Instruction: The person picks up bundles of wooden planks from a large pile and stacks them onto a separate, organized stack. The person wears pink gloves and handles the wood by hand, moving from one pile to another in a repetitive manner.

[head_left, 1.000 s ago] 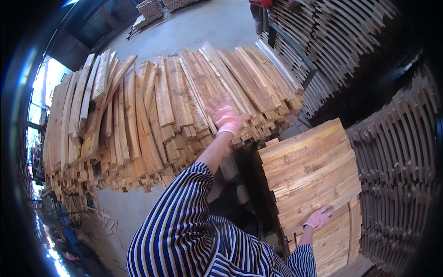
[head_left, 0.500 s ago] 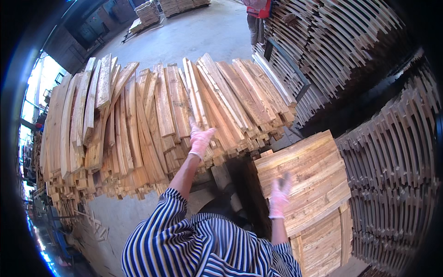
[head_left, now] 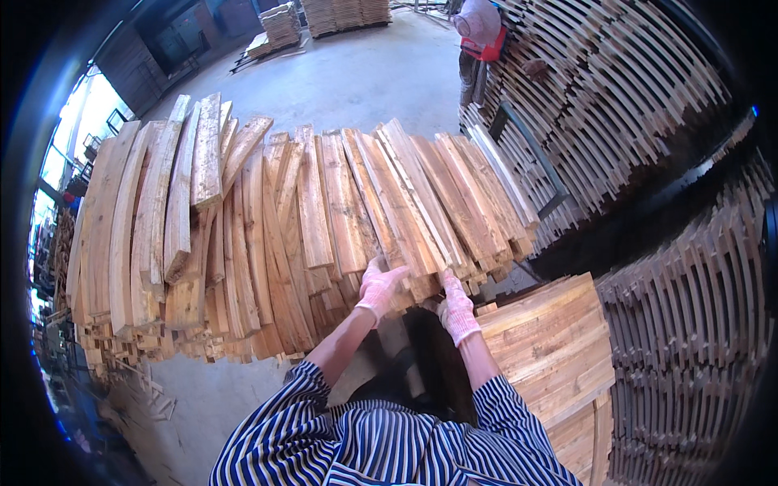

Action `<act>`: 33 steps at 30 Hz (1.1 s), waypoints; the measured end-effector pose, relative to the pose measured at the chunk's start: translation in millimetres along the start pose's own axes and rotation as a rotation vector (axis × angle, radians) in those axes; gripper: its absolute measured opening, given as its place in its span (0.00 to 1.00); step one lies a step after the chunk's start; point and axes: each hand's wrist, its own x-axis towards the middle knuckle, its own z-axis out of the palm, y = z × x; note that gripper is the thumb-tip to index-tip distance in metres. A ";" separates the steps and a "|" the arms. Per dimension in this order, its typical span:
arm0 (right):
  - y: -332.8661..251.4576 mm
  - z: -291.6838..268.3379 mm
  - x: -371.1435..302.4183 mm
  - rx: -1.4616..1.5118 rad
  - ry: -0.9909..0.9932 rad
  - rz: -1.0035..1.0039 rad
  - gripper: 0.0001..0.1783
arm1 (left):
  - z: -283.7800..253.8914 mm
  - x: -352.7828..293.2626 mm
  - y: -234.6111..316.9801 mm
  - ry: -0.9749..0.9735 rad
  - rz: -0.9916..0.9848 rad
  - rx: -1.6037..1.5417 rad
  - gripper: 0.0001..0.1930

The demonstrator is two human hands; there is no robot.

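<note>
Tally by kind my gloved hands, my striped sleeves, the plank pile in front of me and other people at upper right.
Left hand and right hand, gloved: 2
Striped sleeves: 2
Plank pile: 1
Other person: 1
Total: 6

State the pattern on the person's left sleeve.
The left sleeve has narrow dark blue and white stripes; the head view shows it best.

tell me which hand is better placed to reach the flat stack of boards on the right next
Probably the right hand: it is at the near ends of the heaped planks, just left of the flat stack, while the left hand is farther from that stack.
</note>
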 end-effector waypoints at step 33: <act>-176.0 -87.6 -20.9 0.389 -0.535 0.537 0.60 | -20.4 -89.2 8.7 -0.617 -0.196 -0.766 0.34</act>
